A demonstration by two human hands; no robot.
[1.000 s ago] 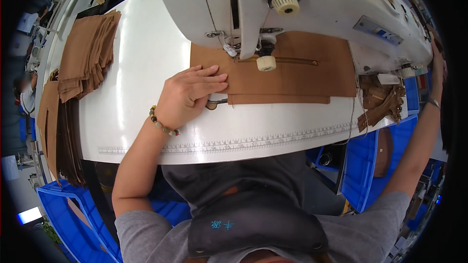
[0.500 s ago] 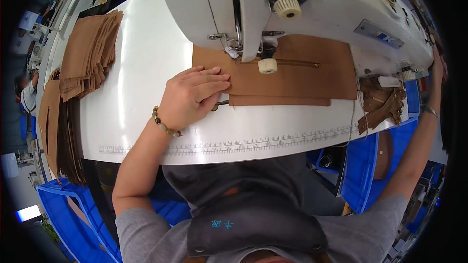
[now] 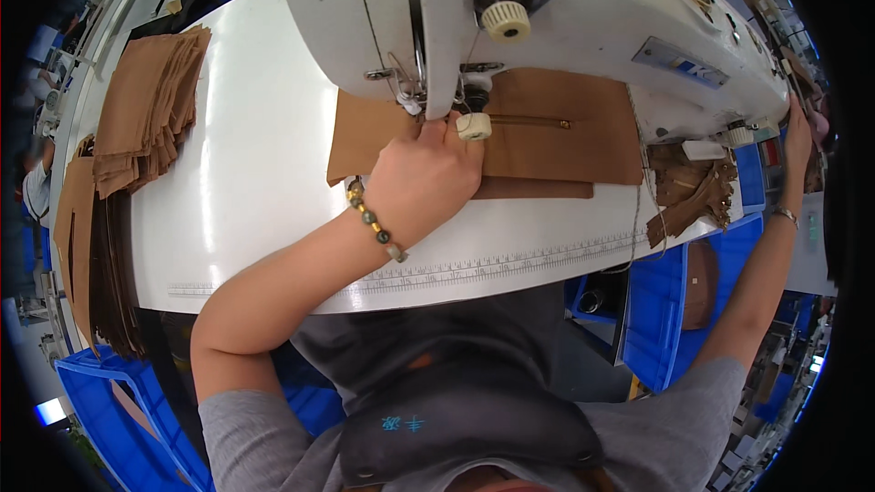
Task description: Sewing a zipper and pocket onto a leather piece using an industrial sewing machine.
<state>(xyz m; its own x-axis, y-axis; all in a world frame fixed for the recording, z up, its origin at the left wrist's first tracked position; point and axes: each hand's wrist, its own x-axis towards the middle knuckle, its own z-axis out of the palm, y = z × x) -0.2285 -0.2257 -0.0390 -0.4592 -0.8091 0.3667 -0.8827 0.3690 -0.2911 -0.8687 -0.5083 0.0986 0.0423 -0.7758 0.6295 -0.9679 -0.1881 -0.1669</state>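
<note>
A white sewing machine [image 3: 583, 27] stands over a brown fabric piece [image 3: 565, 159] with a zipper [image 3: 533, 121] set along it. My left hand [image 3: 428, 173] is at the needle area, over the fabric. Its fingers are curled, with the tips up against the presser foot and partly hidden by a cream tension knob [image 3: 473, 127]. Whatever the fingertips pinch, if anything, does not show. Out at the machine's far right end is my right hand [image 3: 797, 132], its fingers hidden or too small to make out. A second brown layer [image 3: 538, 189] shows below the fabric's near edge.
Stacked brown fabric pieces [image 3: 150, 105] lie at the left, with more dark brown pieces [image 3: 109, 264] hanging nearby. Brown scraps [image 3: 693, 196] sit right of the machine bed. A printed ruler [image 3: 510, 260] runs along the table's front. Blue bins [image 3: 137, 419] stand below.
My left hand has gone from resting with fingers outstretched on the fabric's left part to the needle area, fingers now curled. The view has shifted slightly. My right hand stays at the machine's end.
</note>
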